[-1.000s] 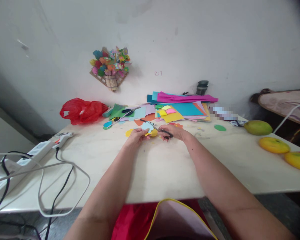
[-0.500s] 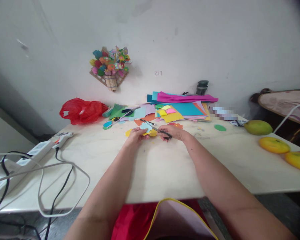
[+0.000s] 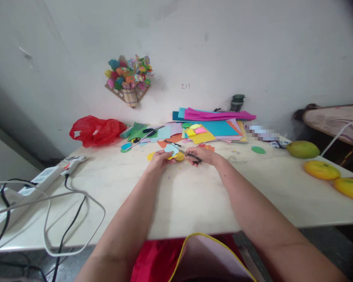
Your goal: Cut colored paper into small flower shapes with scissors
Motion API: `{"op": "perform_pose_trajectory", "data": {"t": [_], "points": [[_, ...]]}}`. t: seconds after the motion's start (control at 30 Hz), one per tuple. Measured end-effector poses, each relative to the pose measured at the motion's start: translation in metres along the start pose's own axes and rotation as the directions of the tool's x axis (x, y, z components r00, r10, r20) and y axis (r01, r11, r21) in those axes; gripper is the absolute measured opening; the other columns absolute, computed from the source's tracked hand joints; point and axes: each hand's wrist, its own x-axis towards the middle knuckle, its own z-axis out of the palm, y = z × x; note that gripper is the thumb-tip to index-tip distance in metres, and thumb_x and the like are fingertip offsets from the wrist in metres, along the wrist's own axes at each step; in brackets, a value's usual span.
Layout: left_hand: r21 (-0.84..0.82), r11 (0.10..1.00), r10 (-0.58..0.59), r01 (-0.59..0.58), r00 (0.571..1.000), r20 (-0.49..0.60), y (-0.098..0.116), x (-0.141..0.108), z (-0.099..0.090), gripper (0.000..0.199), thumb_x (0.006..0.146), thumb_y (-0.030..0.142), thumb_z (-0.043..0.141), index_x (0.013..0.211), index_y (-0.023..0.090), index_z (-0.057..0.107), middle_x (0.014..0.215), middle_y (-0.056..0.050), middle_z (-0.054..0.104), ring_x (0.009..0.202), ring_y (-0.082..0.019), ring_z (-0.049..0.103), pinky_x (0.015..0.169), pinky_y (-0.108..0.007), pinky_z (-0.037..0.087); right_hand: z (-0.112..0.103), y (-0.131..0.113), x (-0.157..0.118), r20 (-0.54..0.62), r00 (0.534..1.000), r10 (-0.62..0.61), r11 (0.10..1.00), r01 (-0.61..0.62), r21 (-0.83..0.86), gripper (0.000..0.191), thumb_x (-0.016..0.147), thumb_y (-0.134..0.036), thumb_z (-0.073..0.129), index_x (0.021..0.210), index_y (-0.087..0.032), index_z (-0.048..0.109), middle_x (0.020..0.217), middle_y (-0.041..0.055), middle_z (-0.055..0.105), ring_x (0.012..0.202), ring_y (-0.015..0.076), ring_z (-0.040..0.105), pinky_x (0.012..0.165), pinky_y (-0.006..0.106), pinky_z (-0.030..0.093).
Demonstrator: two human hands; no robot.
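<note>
Between thumb and fingers, my left hand point(image 3: 161, 158) pinches a light blue paper flower point(image 3: 171, 149) with a scalloped edge. My right hand point(image 3: 200, 155) is closed round the dark handles of a pair of scissors point(image 3: 181, 150), whose blades point left and meet the flower's edge. Yellow paper shapes point(image 3: 180, 156) lie on the table under and beside the blue flower. Just behind my right hand is an orange-red paper flower point(image 3: 207, 147), partly hidden by it.
Stacked coloured paper point(image 3: 220, 129) lies along the wall, with a second pair of scissors point(image 3: 153, 130) to its left. A red plastic bag point(image 3: 95, 131) sits at the back left. Power strips point(image 3: 41, 182) with loose cables line the left; mangoes point(image 3: 322, 170) lie at the right edge.
Hands, flower and scissors hold almost the same position. The whole view has shifted very slightly.
</note>
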Motion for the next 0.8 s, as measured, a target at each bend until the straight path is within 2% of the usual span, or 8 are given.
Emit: {"op": "perform_pose_trajectory", "data": {"t": [0.23, 0.67, 0.8], "points": [[0.000, 1.000, -0.009, 0.009, 1.000, -0.006, 0.0008, -0.0005, 0.0011, 0.014, 0.063, 0.016, 0.072, 0.073, 0.009, 0.067, 0.070, -0.008, 0.069, 0.047, -0.011, 0.057, 0.051, -0.025, 0.050, 0.0003, 0.0022, 0.0017, -0.006, 1.000, -0.001, 1.000, 0.001, 0.002, 0.023, 0.078, -0.037, 0.062, 0.084, -0.017, 0.053, 0.056, -0.0042, 0.055, 0.045, 0.0070, 0.049, 0.041, 0.018, 0.037], [0.022, 1.000, -0.012, 0.013, 0.999, -0.036, 0.0007, -0.0004, 0.0007, 0.018, 0.061, 0.020, 0.074, 0.073, 0.010, 0.067, 0.073, -0.009, 0.070, 0.048, -0.012, 0.059, 0.052, -0.026, 0.051, 0.0015, -0.0019, 0.0009, -0.030, 0.999, 0.030, 0.999, -0.028, 0.036, 0.016, 0.075, -0.029, 0.063, 0.081, -0.017, 0.054, 0.051, -0.0067, 0.052, 0.042, 0.0066, 0.046, 0.040, 0.018, 0.037], [0.025, 1.000, -0.007, 0.008, 0.999, -0.043, 0.0010, -0.0005, 0.0012, 0.017, 0.061, 0.019, 0.074, 0.073, 0.010, 0.067, 0.072, -0.009, 0.069, 0.048, -0.012, 0.059, 0.052, -0.026, 0.051, 0.0008, -0.0020, 0.0002, -0.027, 1.000, 0.015, 0.999, -0.014, 0.030, 0.019, 0.076, -0.032, 0.063, 0.083, -0.017, 0.054, 0.053, -0.0060, 0.054, 0.043, 0.0066, 0.048, 0.040, 0.017, 0.037]]}}
